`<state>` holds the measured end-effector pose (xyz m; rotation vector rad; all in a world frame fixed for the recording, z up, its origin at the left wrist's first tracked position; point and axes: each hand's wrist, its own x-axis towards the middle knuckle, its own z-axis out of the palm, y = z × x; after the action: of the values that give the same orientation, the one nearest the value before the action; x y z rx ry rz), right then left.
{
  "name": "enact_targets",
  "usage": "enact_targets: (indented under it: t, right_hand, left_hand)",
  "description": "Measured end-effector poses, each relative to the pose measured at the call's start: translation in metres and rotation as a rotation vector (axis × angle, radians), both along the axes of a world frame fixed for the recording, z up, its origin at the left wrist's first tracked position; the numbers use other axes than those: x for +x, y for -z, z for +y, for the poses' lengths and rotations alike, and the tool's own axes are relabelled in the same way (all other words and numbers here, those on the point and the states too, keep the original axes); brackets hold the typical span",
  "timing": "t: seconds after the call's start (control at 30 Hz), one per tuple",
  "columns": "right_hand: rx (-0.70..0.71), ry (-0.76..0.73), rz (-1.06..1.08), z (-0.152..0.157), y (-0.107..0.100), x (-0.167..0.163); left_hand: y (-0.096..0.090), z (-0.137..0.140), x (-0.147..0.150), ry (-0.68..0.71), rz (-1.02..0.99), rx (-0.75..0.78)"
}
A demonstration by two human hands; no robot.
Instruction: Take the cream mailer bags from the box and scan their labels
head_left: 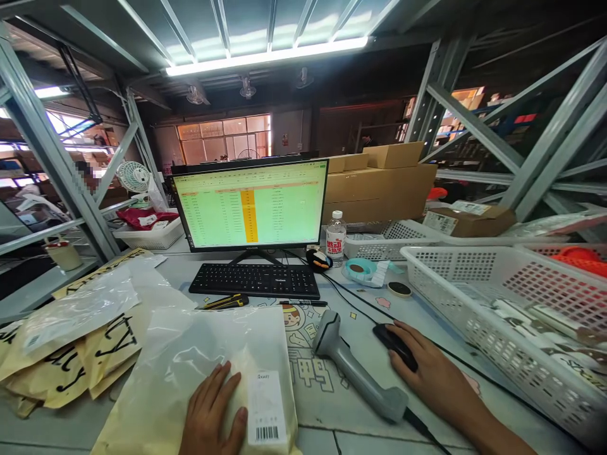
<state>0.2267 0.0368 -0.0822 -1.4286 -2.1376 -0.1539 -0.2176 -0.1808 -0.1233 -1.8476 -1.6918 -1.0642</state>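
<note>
The left hand (211, 414) is open and laid palm down, fingers extended, on the plastic mailing bag (199, 341); the bag lies flat on the desk at the near edge of the view, in front of the keyboard (253, 280), with a white barcode label (266, 404) on its upper face, just to the right of the left hand. The right hand (429, 363) is curved over the black computer mouse (396, 346), gripping it lightly; the mouse rests on the printed desk mat (310, 404).

The grey barcode scanner (351, 366) lies on its side between the bag and the mouse; its head is directed away from the operator, and its cable leaves the handle at the lower right. The utility knife (225, 302) and the black pen (303, 303) lie between the bag and the keyboard; the monitor (213, 221) stands behind the keyboard and displays a spreadsheet with one orange column.

A pile of mailing bags (114, 341) is located at the left; a capped clear bottle (336, 240) stands upright beside the monitor; a white perforated basket (474, 322), containing packaged goods, stands at the right.
</note>
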Motion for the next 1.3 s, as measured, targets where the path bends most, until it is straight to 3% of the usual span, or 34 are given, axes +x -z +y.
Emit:
enact_targets:
  t: [0.87, 1.3]
  right_hand:
    - [0.008, 0.009, -0.003, -0.006, -0.008, -0.004]
    - [-0.058, 0.013, 0.032, -0.006, -0.008, -0.004]
  left_hand:
    - [0.001, -0.002, 0.000, -0.003, -0.053, -0.043]
    - [-0.006, -0.006, 0.005, -0.015, -0.115, -0.056]
